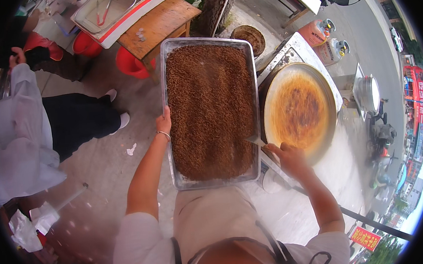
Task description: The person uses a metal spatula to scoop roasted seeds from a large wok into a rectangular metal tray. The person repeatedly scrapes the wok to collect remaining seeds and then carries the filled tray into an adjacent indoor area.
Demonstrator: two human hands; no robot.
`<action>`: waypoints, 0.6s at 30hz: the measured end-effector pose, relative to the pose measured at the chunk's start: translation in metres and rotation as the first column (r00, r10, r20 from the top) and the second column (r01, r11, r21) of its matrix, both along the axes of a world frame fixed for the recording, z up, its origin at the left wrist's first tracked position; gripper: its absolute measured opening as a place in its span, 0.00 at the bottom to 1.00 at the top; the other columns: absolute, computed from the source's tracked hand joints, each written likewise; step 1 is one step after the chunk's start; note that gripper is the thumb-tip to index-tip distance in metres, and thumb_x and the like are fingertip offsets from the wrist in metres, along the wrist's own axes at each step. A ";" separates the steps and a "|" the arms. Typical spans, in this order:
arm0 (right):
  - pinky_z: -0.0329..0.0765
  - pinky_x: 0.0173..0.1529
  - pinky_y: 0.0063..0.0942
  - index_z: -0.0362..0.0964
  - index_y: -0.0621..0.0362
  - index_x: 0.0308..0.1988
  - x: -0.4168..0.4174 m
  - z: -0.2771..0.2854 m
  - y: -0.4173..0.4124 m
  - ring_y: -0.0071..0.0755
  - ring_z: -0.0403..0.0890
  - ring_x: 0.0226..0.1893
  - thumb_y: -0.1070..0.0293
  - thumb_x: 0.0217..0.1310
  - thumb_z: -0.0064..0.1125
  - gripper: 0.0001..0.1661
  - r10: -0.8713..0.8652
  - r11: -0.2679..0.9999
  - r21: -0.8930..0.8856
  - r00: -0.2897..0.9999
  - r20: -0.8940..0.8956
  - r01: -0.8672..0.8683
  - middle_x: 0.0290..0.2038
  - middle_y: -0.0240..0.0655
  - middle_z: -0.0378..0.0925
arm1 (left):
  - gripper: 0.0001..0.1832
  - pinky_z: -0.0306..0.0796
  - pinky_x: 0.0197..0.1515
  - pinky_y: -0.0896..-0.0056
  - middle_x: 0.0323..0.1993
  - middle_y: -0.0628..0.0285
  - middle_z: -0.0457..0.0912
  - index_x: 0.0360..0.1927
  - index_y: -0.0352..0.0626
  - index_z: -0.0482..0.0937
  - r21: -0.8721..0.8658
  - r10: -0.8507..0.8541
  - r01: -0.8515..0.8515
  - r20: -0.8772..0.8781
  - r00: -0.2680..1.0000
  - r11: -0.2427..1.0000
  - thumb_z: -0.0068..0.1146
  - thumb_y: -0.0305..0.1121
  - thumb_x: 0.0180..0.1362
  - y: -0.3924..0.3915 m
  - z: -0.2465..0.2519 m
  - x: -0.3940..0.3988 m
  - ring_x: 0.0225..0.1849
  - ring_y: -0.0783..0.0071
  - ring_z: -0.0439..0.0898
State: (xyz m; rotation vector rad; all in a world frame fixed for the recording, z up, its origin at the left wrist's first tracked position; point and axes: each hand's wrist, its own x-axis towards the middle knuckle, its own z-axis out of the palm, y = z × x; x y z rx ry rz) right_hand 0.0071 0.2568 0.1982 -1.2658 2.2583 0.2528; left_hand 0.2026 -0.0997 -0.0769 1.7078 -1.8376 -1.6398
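A rectangular metal tray filled with brown, crumbly granules lies in front of my body. My left hand, with a bracelet at the wrist, grips the tray's left rim, thumb over the edge. In my right hand is the handle of a metal scraper; its blade reaches over the tray's right rim to the granules. Just right of the tray, a large round pan with a browned, orange-stained middle rests on a stove, close to my right hand.
A wooden table stands ahead, red buckets below it. Red tongs lie in another metal tray. Gas cylinders stand beyond the stove. A person stands at left. A steel pot is at right.
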 end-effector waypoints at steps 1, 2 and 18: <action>0.73 0.31 0.38 0.69 0.36 0.56 -0.007 -0.002 -0.002 0.45 0.79 0.30 0.80 0.54 0.48 0.32 0.029 0.999 -0.026 0.999 -0.022 -0.030 0.31 0.38 0.72 | 0.46 0.67 0.35 0.59 0.18 0.58 0.70 0.23 0.27 0.75 0.006 -0.009 0.009 0.024 1.000 1.000 0.43 0.73 0.56 -0.003 -0.004 0.002 0.26 0.70 0.67; 0.73 0.31 0.38 0.70 0.36 0.55 -0.014 -0.005 -0.006 0.44 0.79 0.30 0.80 0.54 0.48 0.32 0.059 0.997 -0.050 0.997 -0.044 -0.061 0.30 0.38 0.72 | 0.46 0.66 0.34 0.59 0.18 0.58 0.69 0.23 0.27 0.75 0.013 -0.017 0.017 0.049 0.999 1.000 0.43 0.73 0.56 -0.005 -0.009 0.004 0.26 0.70 0.66; 0.74 0.39 0.47 0.71 0.59 0.43 0.042 -0.099 0.027 0.60 0.78 0.35 0.67 0.60 0.55 0.12 -0.558 0.677 -0.337 0.755 0.344 0.654 0.32 0.53 0.77 | 0.42 0.66 0.33 0.60 0.18 0.63 0.70 0.20 0.31 0.72 0.009 -0.061 0.061 0.028 0.998 0.998 0.45 0.70 0.57 -0.002 0.006 -0.004 0.26 0.73 0.64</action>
